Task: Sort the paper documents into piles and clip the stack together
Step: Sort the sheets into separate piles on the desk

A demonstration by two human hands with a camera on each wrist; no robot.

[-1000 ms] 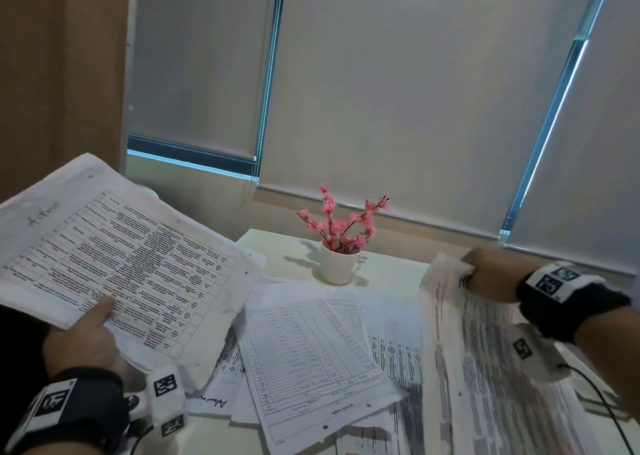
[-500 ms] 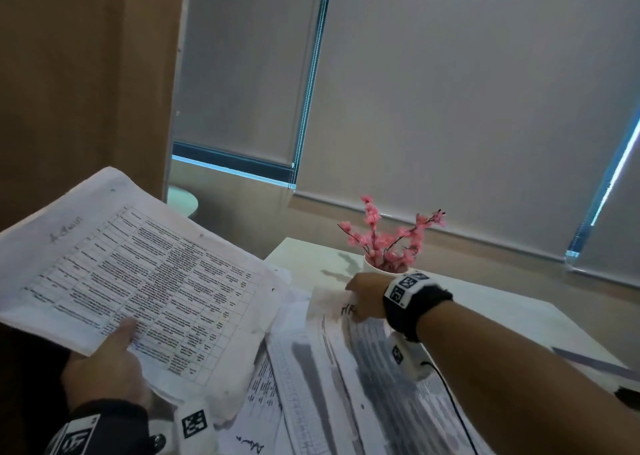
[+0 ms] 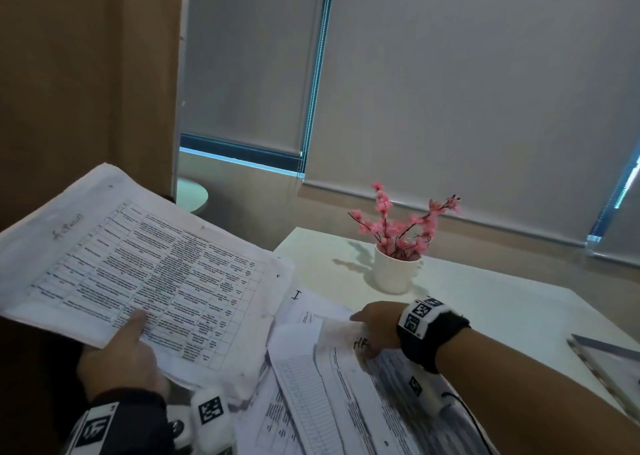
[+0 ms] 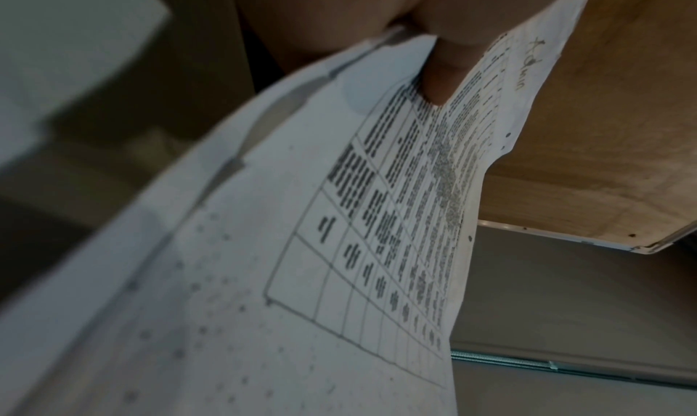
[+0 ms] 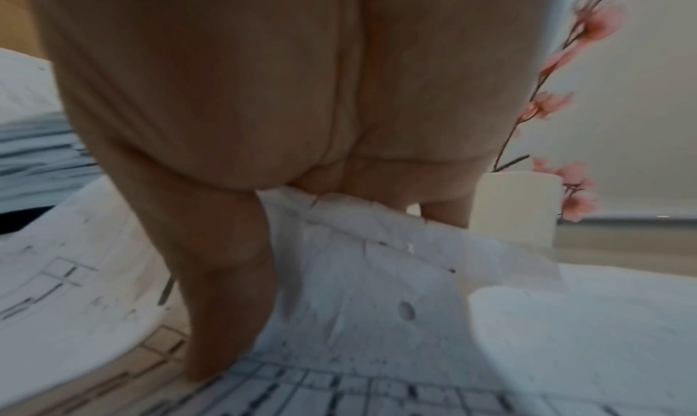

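Observation:
My left hand (image 3: 117, 361) grips a stack of printed table sheets (image 3: 156, 267) raised at the left, thumb on top and fingers underneath. In the left wrist view the thumb (image 4: 433, 64) presses on this stack (image 4: 377, 213), which has handwriting at its top corner. My right hand (image 3: 374, 323) pinches the top edge of a printed sheet (image 3: 363, 378) lying across the loose pile of papers (image 3: 294, 416) on the white table (image 3: 502, 316). The right wrist view shows the thumb (image 5: 226, 303) on that sheet (image 5: 377, 273) and the fingers behind its edge. No clip is in view.
A white pot with pink flowers (image 3: 394, 271) stands just behind my right hand. A grey flat object (image 3: 606, 354) lies at the table's right edge. A wooden panel (image 3: 86, 73) rises at the left, and a small round table (image 3: 192, 195) stands beyond it.
My right hand has carried its sheet from the right side leftward and lowered it onto the loose pile. The view has turned left. My left hand still holds its stack.

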